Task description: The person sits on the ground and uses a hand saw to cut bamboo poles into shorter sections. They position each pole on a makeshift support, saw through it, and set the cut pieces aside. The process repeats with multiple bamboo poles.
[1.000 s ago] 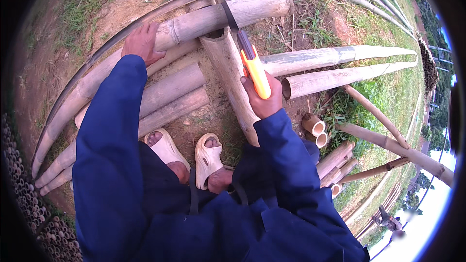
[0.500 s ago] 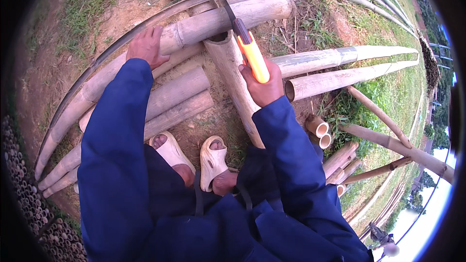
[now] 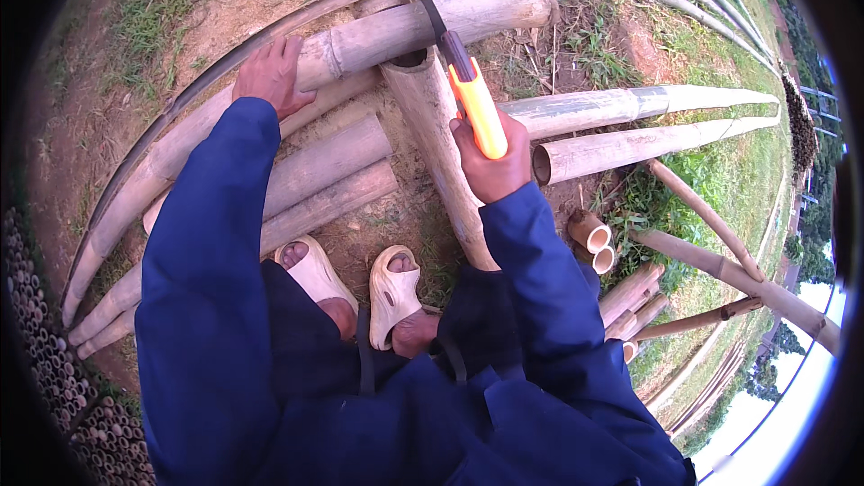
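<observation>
A thick bamboo pole [image 3: 382, 40] lies crosswise in front of me, resting over other bamboo. My left hand [image 3: 270, 78] grips it from above, its fingers laid over the top and the thumb on the near side. In my right hand [image 3: 497, 164] is a handsaw [image 3: 481, 115] with an orange and dark handle. The saw's dark blade crosses the pole short of its right end and points away from me. Whether the teeth have cut into the pole, I cannot tell. An upright-slanting bamboo post [image 3: 436, 144] with a hollow top stands beneath the pole.
Cut bamboo lengths [image 3: 328, 166] lie left of my sandalled feet. Two long poles [image 3: 621, 146] stretch off to the right, above short hollow pieces [image 3: 589, 232]. A split bamboo strip [image 3: 193, 99] curves along the far side. Stacked bamboo ends [image 3: 103, 436] fill the lower left.
My right hand has drawn the saw slightly toward me across the pole. The left hand keeps its place on the pole. The view has shifted a little.
</observation>
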`<state>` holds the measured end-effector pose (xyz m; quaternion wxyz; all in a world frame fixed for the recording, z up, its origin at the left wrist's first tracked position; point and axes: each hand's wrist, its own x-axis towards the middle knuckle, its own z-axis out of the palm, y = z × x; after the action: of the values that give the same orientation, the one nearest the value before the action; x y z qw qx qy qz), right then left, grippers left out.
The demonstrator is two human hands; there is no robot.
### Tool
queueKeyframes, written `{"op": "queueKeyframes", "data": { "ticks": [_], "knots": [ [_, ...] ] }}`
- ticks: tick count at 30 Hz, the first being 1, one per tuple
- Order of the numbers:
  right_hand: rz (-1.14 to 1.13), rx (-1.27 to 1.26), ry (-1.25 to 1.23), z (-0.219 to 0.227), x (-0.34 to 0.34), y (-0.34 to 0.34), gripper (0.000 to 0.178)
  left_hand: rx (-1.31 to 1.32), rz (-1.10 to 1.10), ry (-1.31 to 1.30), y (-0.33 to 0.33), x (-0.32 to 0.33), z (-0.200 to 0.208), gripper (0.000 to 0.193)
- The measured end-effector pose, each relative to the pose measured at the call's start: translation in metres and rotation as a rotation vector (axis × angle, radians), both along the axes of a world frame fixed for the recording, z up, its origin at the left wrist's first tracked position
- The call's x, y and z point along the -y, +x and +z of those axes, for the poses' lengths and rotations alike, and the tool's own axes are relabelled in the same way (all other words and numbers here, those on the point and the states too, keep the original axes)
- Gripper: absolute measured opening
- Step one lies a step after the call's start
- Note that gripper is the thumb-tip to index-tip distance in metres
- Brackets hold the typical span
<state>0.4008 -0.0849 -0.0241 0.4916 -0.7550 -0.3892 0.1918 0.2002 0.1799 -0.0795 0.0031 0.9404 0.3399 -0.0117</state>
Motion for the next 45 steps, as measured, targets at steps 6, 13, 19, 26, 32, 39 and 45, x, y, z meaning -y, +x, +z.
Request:
{"op": "queueKeyframes", "data": {
  "ticks": [6,13,19,26,32,39,45],
  "knots": [
    [0.014,-0.064,-0.250,0.052,0.148,-0.038,0.035,-0.001,0.063,-0.013,-0.013,0.000,-0.003,0.087],
    [0.014,-0.038,-0.157,0.030,0.053,-0.001,0.015,0.001,0.028,-0.022,-0.001,0.005,-0.003,0.088],
    [0.004,-0.048,-0.023,0.005,0.048,-0.014,0.024,0.039,0.023,-0.006,-0.007,-0.010,-0.003,0.088],
    [-0.006,0.045,-0.202,0.050,0.138,-0.048,0.034,-0.003,0.054,-0.016,-0.001,0.004,0.006,0.087],
    [0.071,-0.077,-0.047,-0.001,0.013,0.006,0.019,0.073,0.026,-0.033,-0.008,0.000,-0.004,0.084],
    [0.010,-0.099,0.023,0.015,0.018,0.012,0.028,0.132,-0.042,-0.040,-0.005,0.001,-0.007,0.081],
    [0.077,-0.118,-0.069,0.009,0.023,0.012,0.027,0.088,-0.016,-0.063,0.002,0.001,-0.008,0.081]
  ]
}}
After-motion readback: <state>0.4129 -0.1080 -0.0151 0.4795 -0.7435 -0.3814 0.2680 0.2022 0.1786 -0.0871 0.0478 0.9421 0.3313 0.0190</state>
